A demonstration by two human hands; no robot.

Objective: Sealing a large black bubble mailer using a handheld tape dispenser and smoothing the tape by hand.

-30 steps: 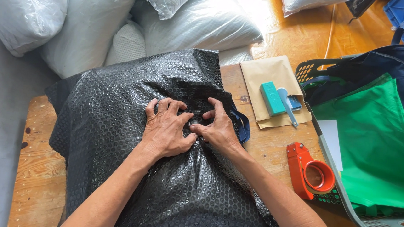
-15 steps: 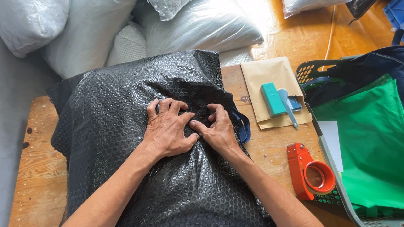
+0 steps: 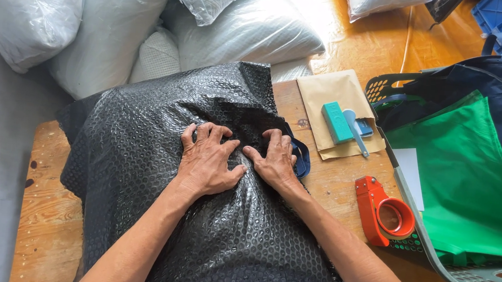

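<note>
A: Where is the black bubble wrap (image 3: 143, 150)?

B: Spread over a bulky bundle on the wooden table (image 3: 48, 214), filling the middle of the view. Both hands lie flat on its top, side by side.

A: And the fingers?

B: The left hand (image 3: 206, 161) has its fingers spread, palm down, pressing the wrap. The right hand (image 3: 276, 161) also presses palm down, fingers slightly apart, thumb stretched toward the left thumb — neither pinches anything.

A: What sits around them?

B: At three o'clock of the hands, a grey plastic basket (image 3: 461, 277) holds a green fabric bag (image 3: 469, 176) and a navy bag (image 3: 499, 95). An orange tape dispenser (image 3: 384, 212) lies between the hands and the basket, touching its rim. At one o'clock, a brown padded envelope (image 3: 332, 96) carries a teal block (image 3: 337, 122) and a pale blue tool (image 3: 354, 130). At eleven and twelve o'clock — clear plastic bags of white filling (image 3: 111, 22).
</note>
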